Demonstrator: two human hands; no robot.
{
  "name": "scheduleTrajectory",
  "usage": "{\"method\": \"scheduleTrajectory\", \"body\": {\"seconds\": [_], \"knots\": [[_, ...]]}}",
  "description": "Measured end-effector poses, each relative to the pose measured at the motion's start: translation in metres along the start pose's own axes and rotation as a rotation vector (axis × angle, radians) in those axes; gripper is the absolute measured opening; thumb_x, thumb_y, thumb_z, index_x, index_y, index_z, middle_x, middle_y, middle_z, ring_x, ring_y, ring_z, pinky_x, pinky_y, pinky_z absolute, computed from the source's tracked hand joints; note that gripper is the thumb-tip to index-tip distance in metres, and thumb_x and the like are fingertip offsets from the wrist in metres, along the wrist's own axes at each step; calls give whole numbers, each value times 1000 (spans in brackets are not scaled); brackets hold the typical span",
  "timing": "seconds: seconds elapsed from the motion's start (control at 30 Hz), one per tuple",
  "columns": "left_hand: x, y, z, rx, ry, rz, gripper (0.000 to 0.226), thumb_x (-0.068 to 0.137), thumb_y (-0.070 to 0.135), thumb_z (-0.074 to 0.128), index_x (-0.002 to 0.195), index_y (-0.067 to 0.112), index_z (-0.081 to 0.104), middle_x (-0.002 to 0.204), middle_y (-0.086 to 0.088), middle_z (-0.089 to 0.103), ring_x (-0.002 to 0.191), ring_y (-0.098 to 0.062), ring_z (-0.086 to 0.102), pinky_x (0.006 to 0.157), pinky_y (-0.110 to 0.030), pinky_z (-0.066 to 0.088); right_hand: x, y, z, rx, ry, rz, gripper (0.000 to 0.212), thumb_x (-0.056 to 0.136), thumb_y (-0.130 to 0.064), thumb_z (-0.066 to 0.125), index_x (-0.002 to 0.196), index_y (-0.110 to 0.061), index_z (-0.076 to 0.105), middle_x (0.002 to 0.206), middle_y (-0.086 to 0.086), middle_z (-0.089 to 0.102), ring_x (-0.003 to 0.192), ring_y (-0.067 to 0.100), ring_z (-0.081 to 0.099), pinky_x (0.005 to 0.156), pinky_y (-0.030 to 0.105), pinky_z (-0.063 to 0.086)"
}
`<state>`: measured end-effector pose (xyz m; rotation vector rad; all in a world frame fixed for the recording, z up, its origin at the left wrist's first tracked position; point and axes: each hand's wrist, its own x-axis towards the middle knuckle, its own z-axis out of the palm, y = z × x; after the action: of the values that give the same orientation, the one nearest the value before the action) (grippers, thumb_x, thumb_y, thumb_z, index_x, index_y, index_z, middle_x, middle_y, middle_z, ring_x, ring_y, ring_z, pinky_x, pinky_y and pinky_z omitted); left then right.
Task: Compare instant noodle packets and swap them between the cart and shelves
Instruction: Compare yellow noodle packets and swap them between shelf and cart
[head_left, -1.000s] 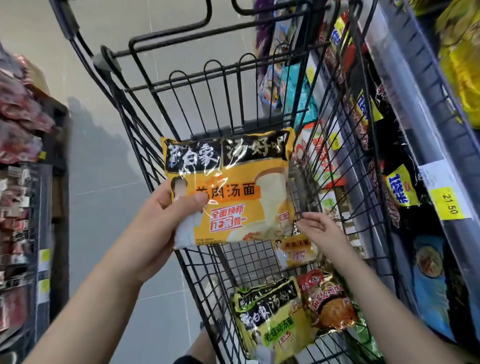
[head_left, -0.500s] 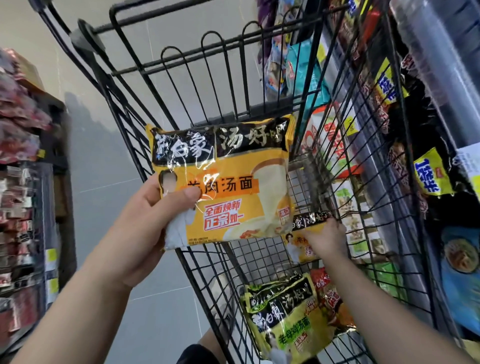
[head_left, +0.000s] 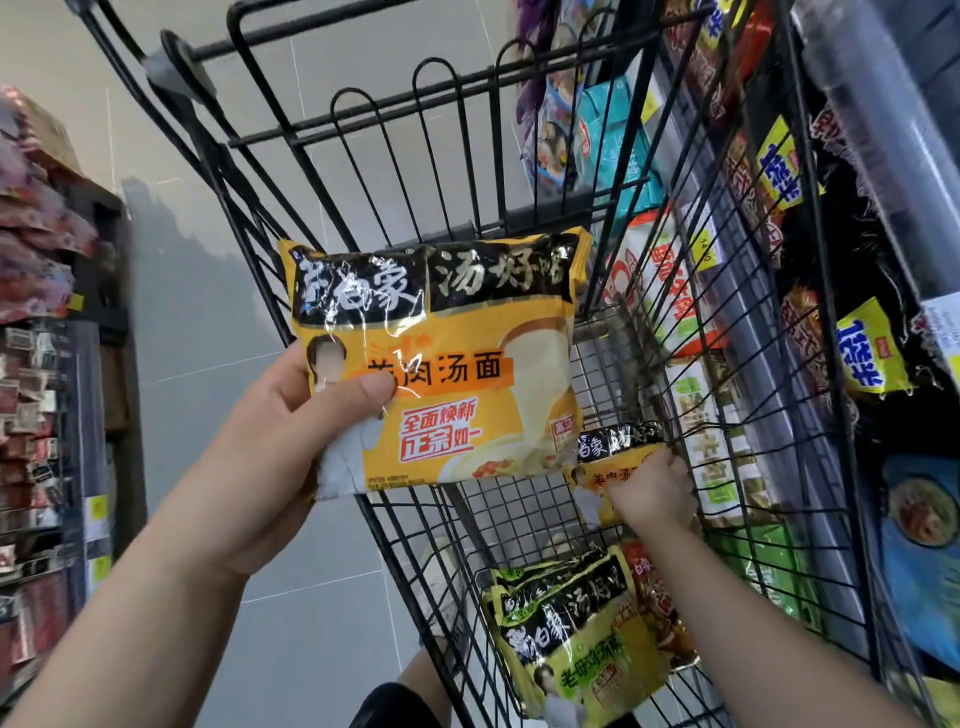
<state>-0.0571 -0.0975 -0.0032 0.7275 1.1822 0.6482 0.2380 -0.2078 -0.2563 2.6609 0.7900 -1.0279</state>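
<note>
My left hand (head_left: 270, 447) grips a yellow-and-black noodle packet (head_left: 467, 364) by its lower left corner, thumb on its front, holding it up over the black wire cart (head_left: 519, 218). Down inside the cart, my right hand (head_left: 652, 491) grips a second, matching yellow packet (head_left: 605, 460), lifted off the cart floor. A green-and-black packet (head_left: 571, 644) lies at the cart's near end, with a red packet (head_left: 660, 613) partly hidden behind it.
Shelves of noodle packets (head_left: 862, 358) with yellow price tags run along the cart's right side. Another shelf of red packets (head_left: 36, 249) stands on the left across a grey tiled aisle floor (head_left: 218, 322).
My right hand reached down into the cart, took hold of the second yellow packet and raised it. The packet in my left hand stayed up.
</note>
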Motion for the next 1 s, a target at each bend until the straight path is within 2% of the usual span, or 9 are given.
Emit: {"method": "scheduleTrajectory", "body": {"seconds": [0.17, 0.3, 0.4, 0.53, 0.6, 0.7, 0.83, 0.9, 1.0], "knots": [[0, 1, -3, 10, 25, 6, 90, 50, 40, 98, 124, 2, 61, 118, -18, 74, 98, -32, 76, 74, -37, 63, -8, 0, 6, 48, -56, -36, 106, 79, -41, 85, 156, -3, 23, 160, 21, 29, 139, 43, 43, 108, 52, 47], [-2, -4, -5, 17, 30, 2, 97, 48, 48, 98, 125, 2, 61, 120, -19, 73, 101, -33, 75, 78, -39, 63, -14, 3, 13, 124, -123, -18, 85, 85, -33, 81, 148, -4, 32, 150, 21, 36, 123, 41, 55, 81, 39, 52], [-3, -4, -5, 26, 32, 2, 104, 49, 49, 98, 131, -1, 56, 123, -20, 72, 103, -35, 74, 81, -42, 63, -13, 6, 10, 150, -153, 17, 84, 88, -29, 79, 152, -2, 32, 153, 22, 36, 130, 40, 52, 89, 39, 51], [-6, -1, -8, 37, 11, 13, 103, 50, 49, 97, 130, -1, 57, 122, -20, 72, 103, -36, 74, 80, -42, 63, -6, 4, 10, 202, -243, 27, 81, 87, -37, 80, 146, 0, 39, 138, 20, 55, 117, 36, 59, 92, 39, 51], [-6, -1, -10, 44, 25, 17, 104, 49, 50, 97, 130, -2, 57, 123, -21, 72, 105, -37, 73, 83, -45, 63, -4, 1, 11, 169, -275, 0, 77, 88, -38, 79, 143, 2, 44, 143, 20, 50, 127, 37, 54, 99, 42, 49], [-8, -2, -14, 64, 45, 20, 104, 48, 51, 97, 128, -3, 59, 120, -21, 73, 103, -36, 74, 82, -46, 63, -6, -5, 17, 117, -278, -8, 94, 78, -53, 84, 144, 2, 45, 152, 21, 41, 135, 35, 49, 107, 45, 48], [-10, -5, -19, 77, 51, 21, 100, 48, 51, 97, 126, -1, 60, 120, -21, 73, 104, -38, 74, 82, -47, 63, 6, -1, 32, 75, -361, -34, 143, 38, -91, 74, 147, -5, 45, 156, 17, 41, 136, 34, 49, 107, 45, 46], [-11, -6, -20, 80, 46, 15, 102, 49, 50, 97, 128, -1, 58, 122, -22, 72, 107, -41, 72, 86, -51, 61, 7, -1, 28, 133, -342, -19, 124, 55, -72, 88, 148, -6, 41, 144, 16, 52, 127, 32, 57, 104, 42, 49], [-12, -7, -20, 78, 43, 14, 106, 50, 49, 97, 133, -3, 54, 125, -24, 70, 112, -45, 69, 89, -56, 59, 8, 0, 25, 225, -338, -28, 97, 55, -59, 95, 128, -10, 56, 119, 9, 66, 108, 28, 65, 94, 44, 57]]}}
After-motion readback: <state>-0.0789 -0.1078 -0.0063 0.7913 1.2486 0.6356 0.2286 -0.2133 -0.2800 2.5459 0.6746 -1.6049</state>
